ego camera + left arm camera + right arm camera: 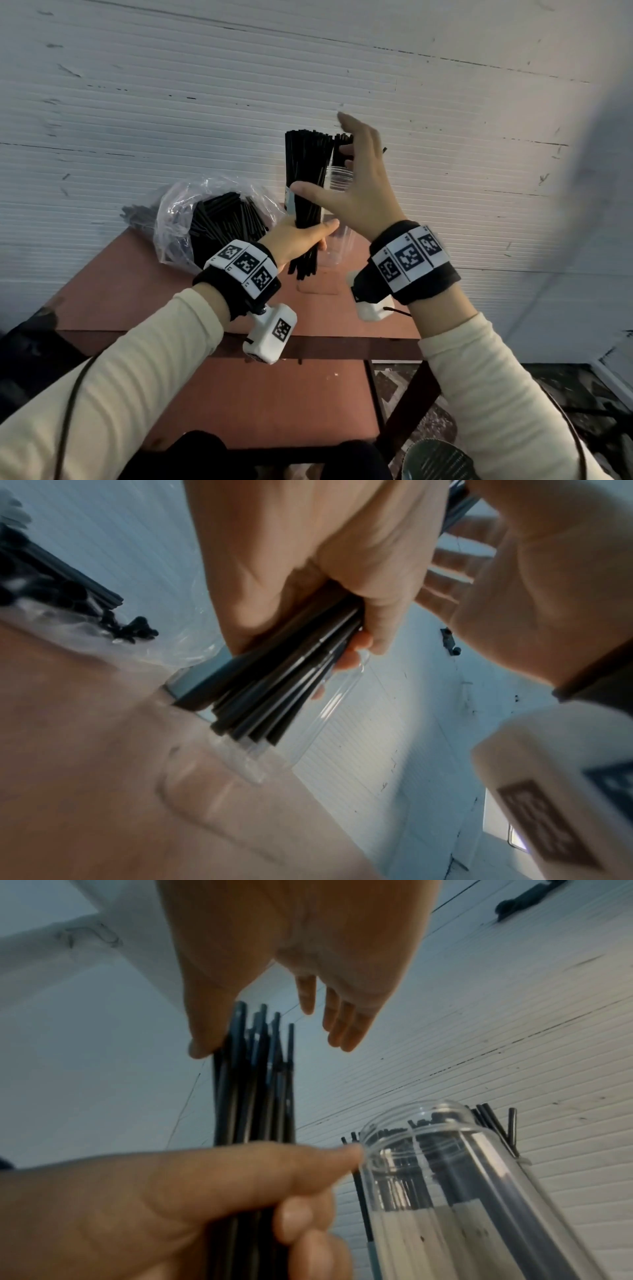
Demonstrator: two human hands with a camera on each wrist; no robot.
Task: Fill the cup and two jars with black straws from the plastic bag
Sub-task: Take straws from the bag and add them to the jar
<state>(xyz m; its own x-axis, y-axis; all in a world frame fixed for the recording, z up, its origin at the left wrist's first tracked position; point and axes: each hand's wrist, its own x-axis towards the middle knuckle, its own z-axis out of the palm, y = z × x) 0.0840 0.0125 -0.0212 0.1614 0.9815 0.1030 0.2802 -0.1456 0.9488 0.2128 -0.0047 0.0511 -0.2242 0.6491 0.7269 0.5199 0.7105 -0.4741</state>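
My left hand [308, 236] grips an upright bundle of black straws [306, 171] just above the table, beside a tall clear jar [342, 243]. My right hand [346, 171] is open over the bundle, with its thumb [299, 188] against the straws and its fingers spread near their tops. In the right wrist view the thumb [202, 1042] touches the bundle [253, 1083], and the clear jar [428, 1164] looks empty. More straws [493, 1121] stand behind it in a mostly hidden container. The left wrist view shows my fingers wrapped round the straws [291, 685]. The plastic bag [212, 219] lies to the left with many straws inside.
A reddish-brown table [137, 291] holds everything, and its near edge runs under my wrists. A white ribbed wall [308, 68] rises right behind it. Patterned floor [394, 387] shows at lower right beyond the table leg.
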